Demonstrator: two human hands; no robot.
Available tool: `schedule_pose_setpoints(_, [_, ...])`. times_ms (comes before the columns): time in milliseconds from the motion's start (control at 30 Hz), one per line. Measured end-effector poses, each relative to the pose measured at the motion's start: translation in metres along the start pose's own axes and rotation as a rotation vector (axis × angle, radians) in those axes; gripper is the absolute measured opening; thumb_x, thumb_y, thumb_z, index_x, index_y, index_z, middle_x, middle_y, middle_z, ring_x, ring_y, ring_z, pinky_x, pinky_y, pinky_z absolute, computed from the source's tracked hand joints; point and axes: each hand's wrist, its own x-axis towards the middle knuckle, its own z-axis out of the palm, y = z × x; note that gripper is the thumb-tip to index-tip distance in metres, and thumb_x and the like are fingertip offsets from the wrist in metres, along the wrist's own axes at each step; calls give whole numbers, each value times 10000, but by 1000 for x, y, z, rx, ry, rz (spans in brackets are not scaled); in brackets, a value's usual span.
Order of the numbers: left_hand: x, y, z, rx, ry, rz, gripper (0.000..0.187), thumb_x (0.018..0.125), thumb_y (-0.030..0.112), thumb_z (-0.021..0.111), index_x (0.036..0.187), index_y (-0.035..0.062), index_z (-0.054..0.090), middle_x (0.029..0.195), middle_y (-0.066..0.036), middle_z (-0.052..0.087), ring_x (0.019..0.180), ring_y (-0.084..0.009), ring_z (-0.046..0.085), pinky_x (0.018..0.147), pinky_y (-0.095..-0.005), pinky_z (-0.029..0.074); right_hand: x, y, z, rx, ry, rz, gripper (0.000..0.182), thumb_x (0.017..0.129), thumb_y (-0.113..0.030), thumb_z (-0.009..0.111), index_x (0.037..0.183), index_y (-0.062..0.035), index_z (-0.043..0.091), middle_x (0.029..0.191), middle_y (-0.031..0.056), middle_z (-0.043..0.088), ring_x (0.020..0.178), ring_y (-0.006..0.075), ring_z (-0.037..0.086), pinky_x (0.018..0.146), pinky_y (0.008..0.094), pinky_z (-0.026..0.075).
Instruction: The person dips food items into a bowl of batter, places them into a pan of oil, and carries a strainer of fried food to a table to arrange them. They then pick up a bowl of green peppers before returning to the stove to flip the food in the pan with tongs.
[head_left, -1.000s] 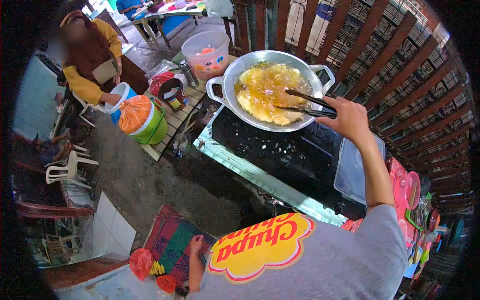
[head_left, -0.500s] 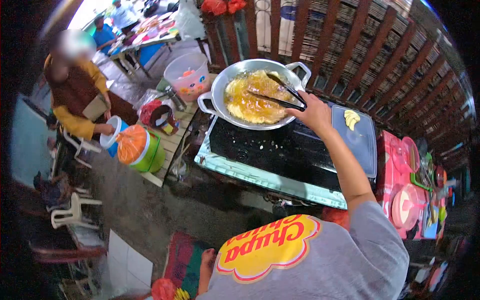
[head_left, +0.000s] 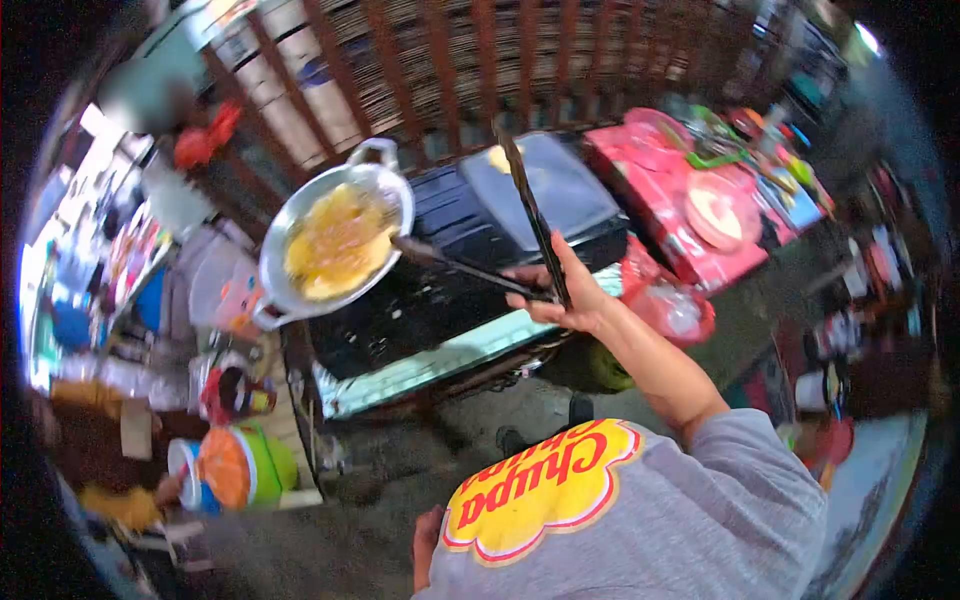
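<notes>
My right hand (head_left: pixel 570 290) holds dark tongs (head_left: pixel 535 215) over the front of the black stove top (head_left: pixel 400 320). The tongs' arms are spread wide, with nothing between them. One tip is near the rim of the metal pan (head_left: pixel 404 205), the other over the grey-blue tray or lid (head_left: pixel 570 185). Yellow food (head_left: pixel 340 240) fries in bubbling oil in the pan. A pale yellow piece (head_left: pixel 500 158) lies on the tray. My left hand (head_left: pixel 427 530) is low beside my shirt, its fingers too unclear to read.
A pink-covered table (head_left: pixel 640 200) with bowls and utensils stands at the right, near a red plastic bag (head_left: pixel 675 305). A slatted wooden fence (head_left: pixel 485 60) runs behind. At the left are a clear bucket (head_left: pixel 220 285), a green container (head_left: pixel 272 465) and another person's hand (head_left: pixel 170 490).
The view has swung right. My right hand has drawn the tongs out of the pan toward me, and their arms have spread wider.
</notes>
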Motion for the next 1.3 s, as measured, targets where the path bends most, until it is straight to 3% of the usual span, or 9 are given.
schedule_pose_setpoints(300, [40, 127, 95, 671, -113, 132, 253, 824, 281, 475, 867, 71, 608, 567, -35, 470, 452, -162, 451, 449, -317, 406, -271, 45, -87, 178, 378, -368, 881, 638, -789, 258, 1083, -55, 454, 769, 59, 542, 351, 32, 336, 353, 162, 255])
schedule_pose_setpoints(467, [6, 189, 270, 876, -162, 249, 281, 827, 305, 463, 849, 77, 627, 496, -28, 438, 399, -160, 415, 442, -324, 391, -408, 66, -153, 305, 614, -507, 880, 608, -805, 293, 1049, -73, 504, 778, 84, 550, 358, 61, 353, 384, 198, 281])
schedule_pose_setpoints(633, [-70, 201, 460, 1036, -497, 299, 341, 795, 396, 515, 783, 74, 625, 546, -8, 472, 494, -121, 412, 455, -298, 338, -510, 60, -204, 282, 769, -732, 842, 655, -770, 306, 1065, -58, 486, 787, 97, 541, 376, 67, 333, 423, 207, 289])
schedule_pose_setpoints(733, [-179, 227, 559, 1277, -628, 583, 316, 763, 370, 576, 672, 67, 576, 623, -14, 543, 568, -107, 473, 510, -278, 395, -547, 30, -225, 199, 781, -803, 838, 717, -723, 262, 1170, -32, 403, 771, 39, 506, 399, 38, 342, 417, 181, 264])
schedule_pose_setpoints(833, [-202, 230, 628, 1031, -883, 826, 202, 759, 241, 612, 845, 65, 567, 670, -5, 542, 608, -81, 471, 549, -243, 390, -568, -14, -260, 150, 769, -856, 806, 731, -700, 275, 1176, -39, 396, 777, 31, 506, 419, 36, 365, 420, 178, 269])
schedule_pose_setpoints(1033, [-279, 269, 745, 999, -931, 606, 268, 787, 202, 577, 1014, 76, 509, 753, -20, 554, 705, -91, 501, 656, -244, 413, -571, -129, -353, -91, 815, -770, 614, 810, -572, 350, 1137, -58, 424, 758, 2, 492, 437, 38, 341, 418, 187, 264])
schedule_pose_setpoints(1100, [-288, 280, 788, 932, -959, 797, 277, 795, 203, 564, 1031, 73, 498, 763, -33, 577, 723, -79, 524, 674, -241, 413, -561, -168, -394, -171, 898, -702, 549, 829, -525, 372, 1112, -60, 444, 741, -2, 487, 439, 38, 333, 417, 187, 261])
schedule_pose_setpoints(1167, [-282, 293, 841, 910, -902, 847, 288, 785, 199, 570, 1030, 66, 495, 803, -74, 590, 727, -97, 542, 660, -247, 424, -552, -211, -425, -357, 1042, -604, 377, 859, -392, 433, 1036, -68, 508, 681, -24, 457, 458, 28, 316, 410, 178, 232])
schedule_pose_setpoints(1300, [-288, 327, 936, 641, -682, 1012, 314, 748, 149, 600, 1001, 12, 475, 945, -145, 528, 720, -197, 558, 618, -292, 453, -535, -286, -484, -870, 1211, -407, 522, 763, -441, 550, 1076, -25, 503, 853, 92, 560, 697, 162, 525, 586, 248, 398])
